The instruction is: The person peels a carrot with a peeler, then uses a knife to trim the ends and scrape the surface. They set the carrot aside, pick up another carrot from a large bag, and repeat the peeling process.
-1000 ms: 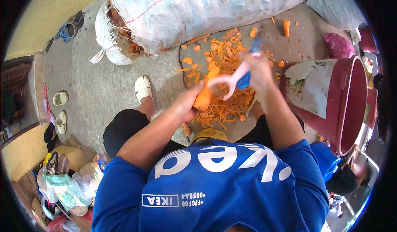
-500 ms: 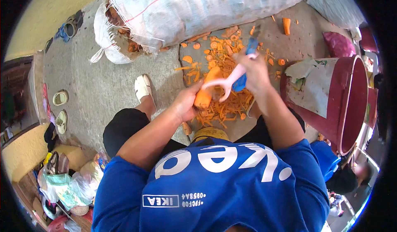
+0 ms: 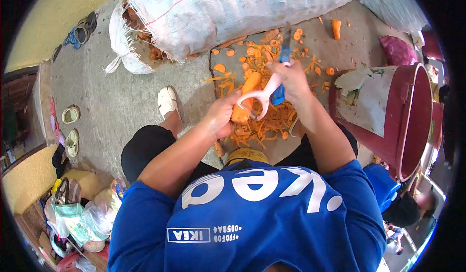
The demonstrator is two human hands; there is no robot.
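Note:
My left hand is wrapped round a thick orange carrot, which points away from me. Against the near part of the carrot rests the forked head of a pale pink peeler. The peeler's handle lies in my closed right hand. Beyond that hand juts a blue piece with a blurred dark tip; I cannot tell whether it belongs to the peeler or to a second tool. More blue shows just below the fingers. Under both hands, orange peelings and carrot slices cover the concrete floor.
A large white woven sack, torn open at its left end with carrots inside, lies across the far side. A dark red bin is at the right. One carrot piece lies far right, near a pink-purple bag. Slippers lie left.
My right hand and the peeler have shifted slightly left. The carrot has turned a little in my left hand, which has moved slightly right.

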